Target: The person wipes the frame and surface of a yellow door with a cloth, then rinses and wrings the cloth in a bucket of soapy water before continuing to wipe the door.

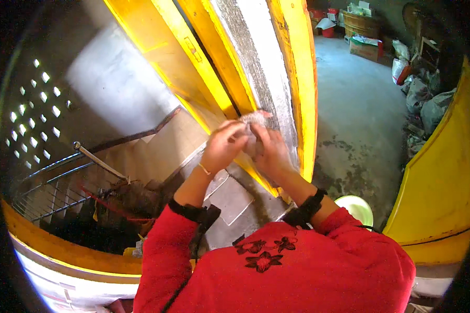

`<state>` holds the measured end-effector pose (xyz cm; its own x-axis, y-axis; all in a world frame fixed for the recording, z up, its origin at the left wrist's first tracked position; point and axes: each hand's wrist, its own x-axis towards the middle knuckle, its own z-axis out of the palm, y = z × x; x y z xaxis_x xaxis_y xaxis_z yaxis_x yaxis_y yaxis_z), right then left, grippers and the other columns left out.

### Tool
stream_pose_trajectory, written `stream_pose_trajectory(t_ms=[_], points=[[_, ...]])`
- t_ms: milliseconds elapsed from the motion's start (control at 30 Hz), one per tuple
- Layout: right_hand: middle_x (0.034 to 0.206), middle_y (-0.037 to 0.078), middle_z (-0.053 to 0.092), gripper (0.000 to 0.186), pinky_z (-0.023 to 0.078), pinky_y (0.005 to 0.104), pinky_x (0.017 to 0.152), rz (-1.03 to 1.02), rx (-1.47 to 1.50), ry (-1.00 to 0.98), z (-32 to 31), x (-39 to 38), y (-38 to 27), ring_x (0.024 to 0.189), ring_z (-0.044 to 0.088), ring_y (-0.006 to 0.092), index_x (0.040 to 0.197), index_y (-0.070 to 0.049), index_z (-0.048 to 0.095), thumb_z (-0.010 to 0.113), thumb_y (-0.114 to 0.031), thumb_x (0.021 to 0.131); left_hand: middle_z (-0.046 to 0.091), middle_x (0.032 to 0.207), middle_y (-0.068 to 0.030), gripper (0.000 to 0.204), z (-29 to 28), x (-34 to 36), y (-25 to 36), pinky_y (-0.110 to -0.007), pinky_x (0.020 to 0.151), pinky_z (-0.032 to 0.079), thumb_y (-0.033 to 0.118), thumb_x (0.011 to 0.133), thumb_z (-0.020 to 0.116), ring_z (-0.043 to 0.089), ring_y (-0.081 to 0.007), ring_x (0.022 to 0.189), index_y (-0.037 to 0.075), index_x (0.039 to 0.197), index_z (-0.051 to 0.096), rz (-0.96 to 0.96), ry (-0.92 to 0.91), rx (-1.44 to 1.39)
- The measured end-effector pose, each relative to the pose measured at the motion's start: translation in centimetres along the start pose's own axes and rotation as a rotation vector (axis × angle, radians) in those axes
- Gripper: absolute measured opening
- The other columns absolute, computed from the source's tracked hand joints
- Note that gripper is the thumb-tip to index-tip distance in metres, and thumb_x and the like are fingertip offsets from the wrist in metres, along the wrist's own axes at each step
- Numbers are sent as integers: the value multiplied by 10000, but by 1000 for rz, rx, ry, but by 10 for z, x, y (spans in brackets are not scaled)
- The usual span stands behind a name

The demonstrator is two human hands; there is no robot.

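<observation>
My left hand and my right hand meet in front of a narrow grey-white wall strip between yellow door frames. Between them is a crumpled greyish-pink cloth, small and partly covered by my fingers. The fingers of both hands are bent in around it, and the right hand is slightly blurred. Close to the left hand stands a yellow wooden door frame. Another yellow frame rises just right of the right hand.
To the left, stairs with a metal railing go down beside a wall with small openings. A pale green basin sits on the floor at my right. Farther right are a yellow door panel, plastic bags and a cardboard box.
</observation>
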<state>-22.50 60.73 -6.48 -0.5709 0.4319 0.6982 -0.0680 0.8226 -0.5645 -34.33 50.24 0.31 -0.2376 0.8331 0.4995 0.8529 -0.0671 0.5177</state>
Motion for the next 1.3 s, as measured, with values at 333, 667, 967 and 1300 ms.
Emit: stream_pose_trajectory(t_ms=[333, 667, 967, 1300], points=[[1097, 251, 472, 777, 390, 437, 896, -22, 51, 287, -11, 73, -24, 996, 462, 402, 1314, 22, 294, 585, -33, 596, 557, 1037, -83, 274, -75, 39, 54, -245, 674, 486, 16, 799, 587, 562, -148, 844, 49, 1071, 585, 185, 415, 115], [1106, 217, 498, 555, 446, 416, 851, 378, 14, 38, 27, -18, 30, 1008, 522, 385, 1184, 4, 487, 600, -77, 646, 591, 996, -65, 216, -84, 109, 54, -278, 735, 477, 66, 837, 579, 568, -172, 882, 48, 1052, 584, 673, 503, 444], [1073, 238, 538, 638, 440, 413, 846, 136, 204, 315, 13, 16, 14, 1009, 530, 369, 1230, -24, 414, 638, -156, 647, 526, 1128, -113, 356, -69, 185, 84, -351, 997, 314, 46, 805, 471, 457, -218, 1099, 17, 1159, 493, 655, 605, 806], [1058, 216, 523, 632, 441, 426, 833, 456, 36, 101, 55, -46, 54, 968, 525, 393, 1206, -49, 451, 660, -121, 614, 541, 1088, -79, 327, -67, 227, 31, -269, 885, 415, -30, 841, 362, 497, -185, 986, 66, 1079, 565, 988, 704, 148]])
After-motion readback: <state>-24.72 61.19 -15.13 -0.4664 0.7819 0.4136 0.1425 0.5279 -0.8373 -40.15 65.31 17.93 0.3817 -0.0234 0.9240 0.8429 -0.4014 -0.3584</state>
